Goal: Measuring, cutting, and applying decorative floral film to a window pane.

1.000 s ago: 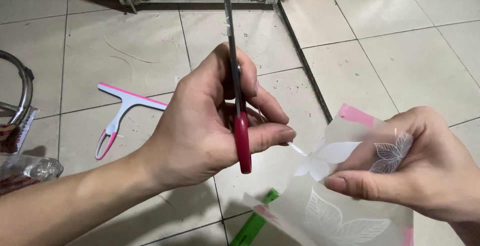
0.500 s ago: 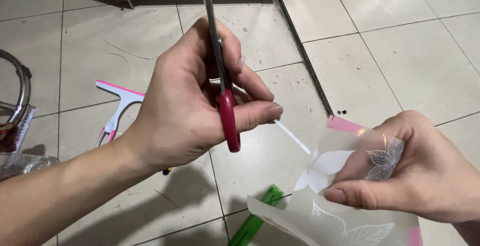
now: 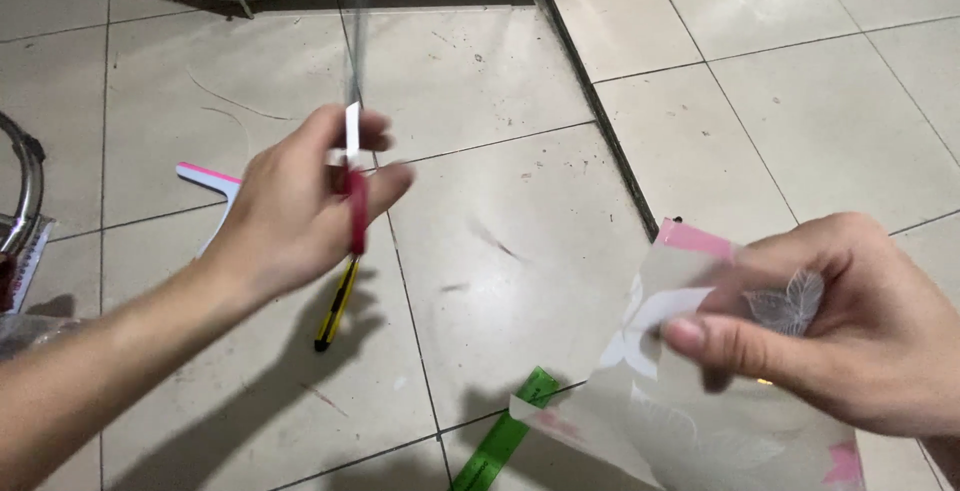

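- Above a pale tiled floor point(image 3: 500, 241), in the head view, two bare hands held apart, one at each side.
- At left, the left hand point(image 3: 290, 211) raised and blurred by motion, fingers curled closed around red-handled scissors point(image 3: 356, 213).
- Red handle showing between forefinger and the fingers below; thin blades pointing up toward the top edge, smeared to a faint grey streak.
- Small white strip point(image 3: 351, 131) standing upright at the fingertips of the same hand, just beside the blades; impossible to tell whether pinched or merely stuck there.
- At right, the right hand point(image 3: 840, 331) closed on a translucent sticker sheet point(image 3: 700, 411), thumb pressed on top near the sheet's upper part, other fingers folded over its right side.
- Sheet tilted, lower left corner hanging free over the floor; pink band along its top edge, another pink patch at the lower right.
- White butterfly-shaped cutout point(image 3: 645, 326) just left of the thumb tip; a pale leaf-like print point(image 3: 785, 301) under the knuckles.
- Scissors well apart from the sheet, with bare tile between.
- On the floor below the left hand, a yellow and black utility knife point(image 3: 333, 311) lying slantwise.
- Green ruler point(image 3: 505, 431) near the bottom edge, its upper end passing beneath the sheet's corner.
- White and pink tool point(image 3: 205, 176) partly hidden behind the left wrist.
- Curved metal rim point(image 3: 25, 186) at the far left edge.
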